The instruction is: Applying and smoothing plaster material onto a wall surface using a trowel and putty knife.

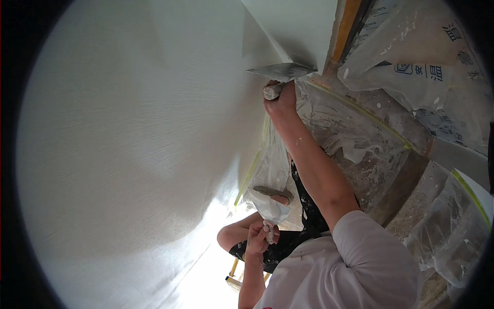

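My right hand, toward 1 o'clock, is curled firmly round the handle of a wide metal blade. The blade is up at the corner where the big pale wall meets a narrower wall face. My left hand, at 6 o'clock, is wrapped round the handle of a smaller scraper, its blade pointing toward 12.

I take the step in hand to be smoothing at that corner; the next move seems to call for steady, even pressure along it. Whether the blade fully touches the wall, I cannot tell.

The wall gives broad room from 7 to 11 o'clock. Tighter limits are the wooden strip near 1 o'clock and loose plastic sheeting at 2, which could snag my arm.
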The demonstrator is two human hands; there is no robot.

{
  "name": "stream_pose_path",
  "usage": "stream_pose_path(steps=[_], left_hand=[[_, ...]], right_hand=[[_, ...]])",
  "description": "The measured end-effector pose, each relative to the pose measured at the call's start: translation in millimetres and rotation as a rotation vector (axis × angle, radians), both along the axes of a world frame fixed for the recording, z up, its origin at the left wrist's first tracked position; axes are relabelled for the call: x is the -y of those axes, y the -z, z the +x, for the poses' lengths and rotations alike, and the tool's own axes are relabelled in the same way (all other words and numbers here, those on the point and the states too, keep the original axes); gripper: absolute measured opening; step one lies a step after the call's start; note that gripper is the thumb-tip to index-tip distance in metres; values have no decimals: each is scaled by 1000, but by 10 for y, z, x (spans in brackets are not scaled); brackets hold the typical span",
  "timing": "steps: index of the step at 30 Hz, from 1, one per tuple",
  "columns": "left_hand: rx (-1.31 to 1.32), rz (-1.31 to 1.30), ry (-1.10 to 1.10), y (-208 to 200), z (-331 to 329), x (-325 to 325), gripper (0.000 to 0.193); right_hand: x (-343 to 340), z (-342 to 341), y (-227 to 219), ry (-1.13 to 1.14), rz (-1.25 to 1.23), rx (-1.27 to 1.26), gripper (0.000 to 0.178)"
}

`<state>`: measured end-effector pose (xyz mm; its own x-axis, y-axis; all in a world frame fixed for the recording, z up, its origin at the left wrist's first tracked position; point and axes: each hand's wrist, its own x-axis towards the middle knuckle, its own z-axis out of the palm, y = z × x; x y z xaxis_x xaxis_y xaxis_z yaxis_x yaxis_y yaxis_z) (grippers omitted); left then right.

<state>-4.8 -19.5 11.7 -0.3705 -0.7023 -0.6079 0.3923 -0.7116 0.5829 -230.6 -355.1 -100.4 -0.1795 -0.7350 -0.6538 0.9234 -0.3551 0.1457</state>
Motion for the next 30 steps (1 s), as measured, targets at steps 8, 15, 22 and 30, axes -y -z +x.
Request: stream_pose_path(steps=[8,15,22,30], left_hand=[[24,-29,-35,-105,27,-89,27],[37,-142,35,-148,79,190,31],[-6,-175,165,-143,-153,559,31],[-32,-243,33,-178,46,397,26]], right_hand=[[-297,-68,-805,37,9,104,20],[-2014,-573,-964,-828,-121,-714,32],[-2366,-1145,-1176,-1369,-645,-1577,29],[-2452,-1469,-1147,-1431,121,-1186,27]])
